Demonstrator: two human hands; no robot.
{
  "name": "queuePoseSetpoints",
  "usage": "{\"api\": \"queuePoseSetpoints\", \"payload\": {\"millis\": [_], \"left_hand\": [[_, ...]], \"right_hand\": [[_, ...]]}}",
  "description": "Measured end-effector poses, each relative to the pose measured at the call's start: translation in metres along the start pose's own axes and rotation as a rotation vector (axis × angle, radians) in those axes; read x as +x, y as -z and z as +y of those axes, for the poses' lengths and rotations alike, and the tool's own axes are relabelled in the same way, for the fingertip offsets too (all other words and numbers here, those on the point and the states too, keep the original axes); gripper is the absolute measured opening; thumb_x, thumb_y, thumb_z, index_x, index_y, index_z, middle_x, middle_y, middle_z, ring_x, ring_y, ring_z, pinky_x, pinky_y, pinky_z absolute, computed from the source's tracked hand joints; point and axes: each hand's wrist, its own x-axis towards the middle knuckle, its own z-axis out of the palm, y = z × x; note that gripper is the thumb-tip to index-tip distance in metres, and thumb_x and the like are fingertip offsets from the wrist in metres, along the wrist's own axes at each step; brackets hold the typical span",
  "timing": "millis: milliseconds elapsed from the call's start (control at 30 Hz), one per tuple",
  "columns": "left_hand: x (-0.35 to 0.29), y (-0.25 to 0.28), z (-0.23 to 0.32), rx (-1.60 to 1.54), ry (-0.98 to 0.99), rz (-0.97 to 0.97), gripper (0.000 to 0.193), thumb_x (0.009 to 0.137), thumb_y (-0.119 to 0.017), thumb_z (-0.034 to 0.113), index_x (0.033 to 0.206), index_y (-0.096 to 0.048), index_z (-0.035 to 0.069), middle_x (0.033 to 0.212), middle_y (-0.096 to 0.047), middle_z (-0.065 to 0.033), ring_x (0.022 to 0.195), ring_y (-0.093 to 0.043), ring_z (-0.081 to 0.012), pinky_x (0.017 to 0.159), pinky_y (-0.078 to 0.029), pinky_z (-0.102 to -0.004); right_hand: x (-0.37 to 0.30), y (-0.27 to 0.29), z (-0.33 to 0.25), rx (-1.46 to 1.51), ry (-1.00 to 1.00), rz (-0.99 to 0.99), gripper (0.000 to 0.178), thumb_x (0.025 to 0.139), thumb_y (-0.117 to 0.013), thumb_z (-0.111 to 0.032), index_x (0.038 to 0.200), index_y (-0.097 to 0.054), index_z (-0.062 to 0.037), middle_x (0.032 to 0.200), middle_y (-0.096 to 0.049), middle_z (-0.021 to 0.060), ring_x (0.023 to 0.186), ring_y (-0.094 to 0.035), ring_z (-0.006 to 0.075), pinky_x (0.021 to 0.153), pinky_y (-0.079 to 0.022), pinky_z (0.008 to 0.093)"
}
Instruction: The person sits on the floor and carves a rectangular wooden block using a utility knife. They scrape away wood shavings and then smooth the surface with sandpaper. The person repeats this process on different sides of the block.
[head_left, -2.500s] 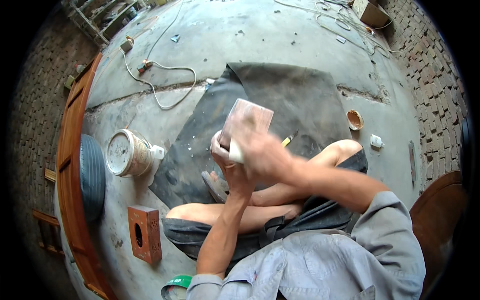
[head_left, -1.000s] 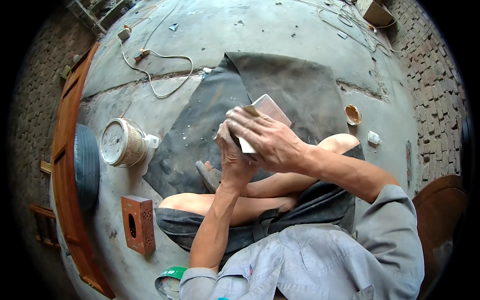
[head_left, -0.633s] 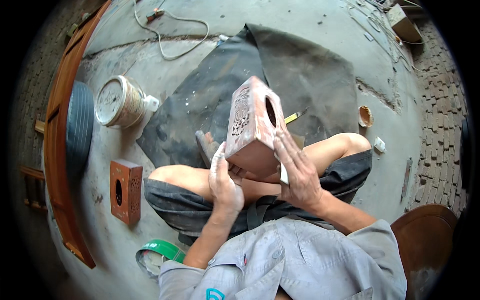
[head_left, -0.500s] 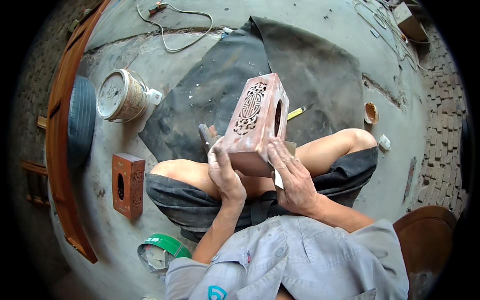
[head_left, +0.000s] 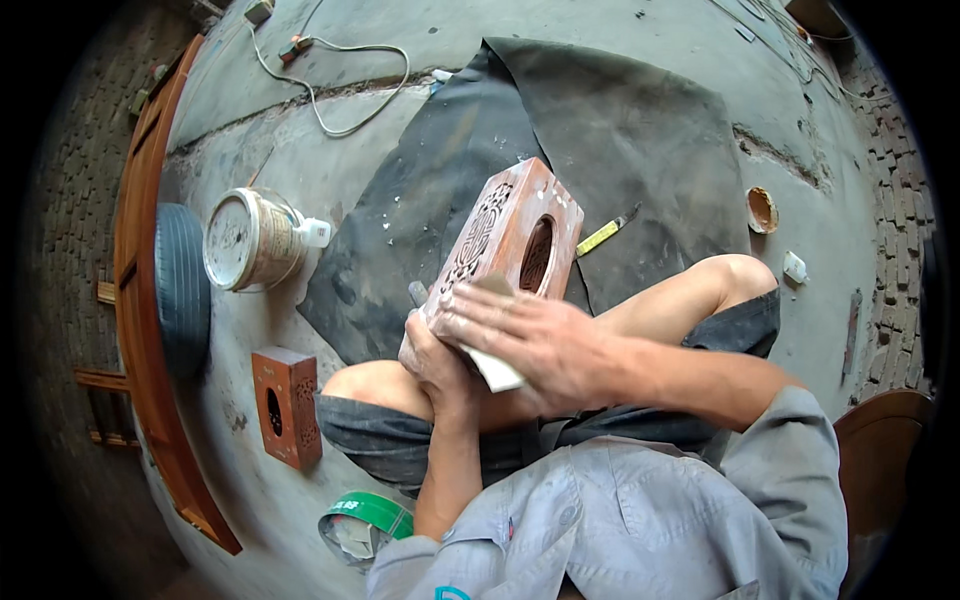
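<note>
A reddish wooden tissue box (head_left: 510,238), dusted with pale powder, is held tilted over my lap. Carved fretwork covers one long face; the neighbouring face has an oval opening. Wrapped round its near end is my left hand (head_left: 435,352). My right hand (head_left: 545,340), slightly blurred, presses a folded sheet of what looks like sandpaper (head_left: 493,370) against the box close to the left fingers; the sheet's pale edge pokes out under the palm. A small grey piece (head_left: 417,292) shows partly behind the box.
A second tissue box (head_left: 286,405) stands at left, near a green-rimmed container (head_left: 370,512). Beyond are a lidded bucket (head_left: 240,245), a tyre (head_left: 182,290) and a long wooden frame (head_left: 140,330). On the dark sheet (head_left: 640,130) lies a yellow utility knife (head_left: 600,236).
My right hand has moved left from the box's right side across its near end, bringing the sheet along. The box has rolled, so its oval opening faces up more. My view has shifted slightly.
</note>
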Motion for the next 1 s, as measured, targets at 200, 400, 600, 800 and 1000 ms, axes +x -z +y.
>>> {"api": "queuePoseSetpoints", "payload": {"millis": [200, 400, 600, 800, 1000], "left_hand": [[0.012, 0.0, -0.012, 0.021, 0.072, 0.104, 0.058, 0.107, -0.037, 0.039, 0.122, -0.065, -0.009, 0.121, -0.071, -0.0173, 0.101, -0.072, -0.026, 0.09, -0.059, -0.0404], [0.013, -0.01, 0.009, -0.165, 0.176, 0.172, 0.06, 0.105, -0.035, 0.038, 0.118, -0.069, -0.01, 0.116, -0.073, -0.0182, 0.102, -0.072, -0.0281, 0.091, -0.059, -0.0444], [0.036, -0.005, 0.003, -0.212, 0.283, 0.288, 0.048, 0.1, -0.042, 0.032, 0.116, -0.068, -0.005, 0.116, -0.069, -0.0179, 0.104, -0.071, -0.0318, 0.092, -0.061, -0.0479], [0.053, -0.003, -0.012, -0.37, 0.287, 0.16, 0.06, 0.11, -0.043, 0.047, 0.143, -0.059, -0.001, 0.142, -0.063, -0.0162, 0.124, -0.066, -0.033, 0.106, -0.056, -0.0488], [0.044, -0.011, -0.001, -0.376, 0.325, 0.228, 0.065, 0.111, -0.042, 0.05, 0.149, -0.052, -0.001, 0.147, -0.059, -0.0167, 0.129, -0.063, -0.0343, 0.106, -0.055, -0.0506]], "right_hand": [[0.006, 0.024, 0.172, -0.362, -0.175, 0.19, 0.057, 0.089, -0.066, -0.019, 0.139, -0.058, 0.0083, 0.143, -0.062, 0.0261, 0.141, -0.054, 0.0385, 0.125, -0.038, 0.04], [0.022, 0.002, 0.14, -0.355, -0.246, 0.279, 0.053, 0.086, -0.06, -0.004, 0.138, -0.062, 0.0028, 0.14, -0.065, 0.0243, 0.134, -0.06, 0.0392, 0.115, -0.049, 0.0457], [0.004, 0.017, 0.215, -0.274, -0.477, 0.22, 0.026, 0.099, -0.05, -0.018, 0.095, -0.065, 0.0024, 0.096, -0.071, 0.0275, 0.099, -0.072, 0.0434, 0.084, -0.057, 0.0523], [-0.036, 0.0, 0.182, 0.181, -0.657, 0.685, 0.058, 0.115, -0.039, -0.044, 0.107, -0.069, 0.0053, 0.1, -0.069, 0.0343, 0.099, -0.068, 0.051, 0.085, -0.053, 0.0493], [-0.032, -0.072, 0.05, 0.093, -0.414, 0.666, 0.048, 0.102, -0.054, 0.001, 0.15, -0.052, 0.0074, 0.158, -0.045, 0.0338, 0.15, -0.044, 0.0425, 0.124, -0.037, 0.0464]]}}
